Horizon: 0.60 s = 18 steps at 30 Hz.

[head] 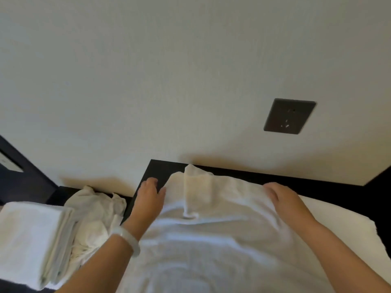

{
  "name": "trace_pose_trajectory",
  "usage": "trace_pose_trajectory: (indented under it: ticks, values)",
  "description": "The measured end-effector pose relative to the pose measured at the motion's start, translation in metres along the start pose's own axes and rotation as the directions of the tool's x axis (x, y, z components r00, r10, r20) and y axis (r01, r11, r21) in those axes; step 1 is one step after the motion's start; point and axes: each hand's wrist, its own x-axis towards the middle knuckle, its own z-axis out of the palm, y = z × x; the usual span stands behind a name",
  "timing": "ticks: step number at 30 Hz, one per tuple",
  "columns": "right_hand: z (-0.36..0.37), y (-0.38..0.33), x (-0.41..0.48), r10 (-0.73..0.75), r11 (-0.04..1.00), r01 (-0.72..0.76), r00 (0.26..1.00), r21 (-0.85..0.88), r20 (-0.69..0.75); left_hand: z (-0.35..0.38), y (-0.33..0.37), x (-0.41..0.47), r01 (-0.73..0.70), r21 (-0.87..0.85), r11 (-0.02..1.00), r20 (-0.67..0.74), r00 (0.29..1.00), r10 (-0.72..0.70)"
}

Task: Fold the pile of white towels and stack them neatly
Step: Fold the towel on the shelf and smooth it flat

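Towel [211,240] spread between both grips over the dark counter [160,170], one ridge bunched at its far edge. Right grip [283,197] curled over the far right edge, holding it. Left grip [151,195] at the towel's left edge, thumb touching cloth; pinching or not, can't tell. Left of left grip: crumpled pile [95,216], then folded stack [31,240]. Wall socket [289,116] above right grip.

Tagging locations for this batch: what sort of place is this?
Likely a hotel room, though not certain: a stack of folded white towels, a dark square wall socket plate and a black tabletop.
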Motion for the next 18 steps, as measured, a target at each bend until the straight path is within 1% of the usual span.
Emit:
trace_pose_trajectory:
  ticks: [1, 2, 3, 4, 5, 7, 8, 9, 10, 11, 12, 13, 14, 15, 16, 18]
  values:
    - [0.001, -0.006, 0.013, 0.028, 0.999, -0.025, 0.995, -0.041, 0.093, -0.002, 0.009, 0.014, 0.097, -0.028, 0.995, 0.121, 0.988, -0.093]
    - [0.002, -0.011, 0.024, 0.051, 0.991, -0.030, 0.986, -0.129, 0.159, -0.003, 0.017, 0.024, 0.150, -0.052, 0.987, 0.213, 0.968, -0.135]
    - [0.001, -0.017, 0.032, 0.074, 0.975, -0.029, 0.978, -0.220, 0.195, -0.004, 0.023, 0.032, 0.175, -0.079, 0.981, 0.268, 0.952, -0.148]
    - [0.000, -0.022, 0.039, 0.086, 0.963, -0.027, 0.974, -0.270, 0.210, -0.003, 0.026, 0.037, 0.188, -0.104, 0.977, 0.304, 0.941, -0.149]
    - [0.000, -0.026, 0.043, 0.093, 0.961, -0.027, 0.969, -0.274, 0.229, -0.002, 0.025, 0.042, 0.199, -0.115, 0.973, 0.333, 0.931, -0.151]
    - [-0.001, -0.026, 0.050, 0.090, 0.980, -0.036, 0.958, -0.196, 0.274, 0.002, 0.019, 0.051, 0.225, -0.129, 0.966, 0.369, 0.915, -0.164]
    - [-0.003, -0.024, 0.051, 0.088, 0.987, -0.044, 0.953, -0.154, 0.289, 0.004, 0.016, 0.055, 0.221, -0.159, 0.962, 0.345, 0.926, -0.155]
    - [-0.005, -0.022, 0.053, 0.077, 0.993, -0.049, 0.961, -0.112, 0.267, 0.003, 0.014, 0.057, 0.201, -0.210, 0.957, 0.277, 0.951, -0.140]
    - [-0.008, -0.017, 0.054, 0.053, 0.996, -0.039, 0.981, -0.080, 0.186, 0.002, 0.012, 0.059, 0.172, -0.272, 0.947, 0.170, 0.977, -0.129]
    - [-0.010, -0.014, 0.055, 0.029, 0.998, -0.026, 0.998, -0.054, 0.057, -0.002, 0.010, 0.061, 0.134, -0.343, 0.930, 0.048, 0.991, -0.125]
    - [-0.012, -0.013, 0.053, 0.002, 1.000, -0.004, 0.997, -0.021, -0.081, -0.007, 0.009, 0.064, 0.096, -0.410, 0.907, -0.056, 0.990, -0.129]
    - [-0.010, -0.013, 0.049, -0.027, 1.000, 0.027, 0.982, -0.001, -0.189, -0.010, 0.006, 0.066, 0.073, -0.449, 0.891, -0.110, 0.985, -0.136]
    - [-0.006, -0.014, 0.045, -0.053, 0.999, 0.050, 0.968, -0.017, -0.246, -0.011, 0.005, 0.067, 0.070, -0.461, 0.885, -0.117, 0.983, -0.139]
    - [0.001, -0.013, 0.042, -0.071, 0.996, 0.055, 0.965, -0.072, -0.254, -0.009, 0.003, 0.067, 0.096, -0.460, 0.883, -0.084, 0.985, -0.151]
    - [0.010, -0.011, 0.040, -0.074, 0.985, 0.038, 0.973, -0.168, -0.218, -0.007, 0.000, 0.068, 0.138, -0.451, 0.882, -0.035, 0.985, -0.172]
    - [0.021, -0.007, 0.042, -0.019, 0.936, -0.008, 0.997, -0.352, -0.071, -0.006, -0.005, 0.071, 0.230, -0.423, 0.876, 0.074, 0.973, -0.220]
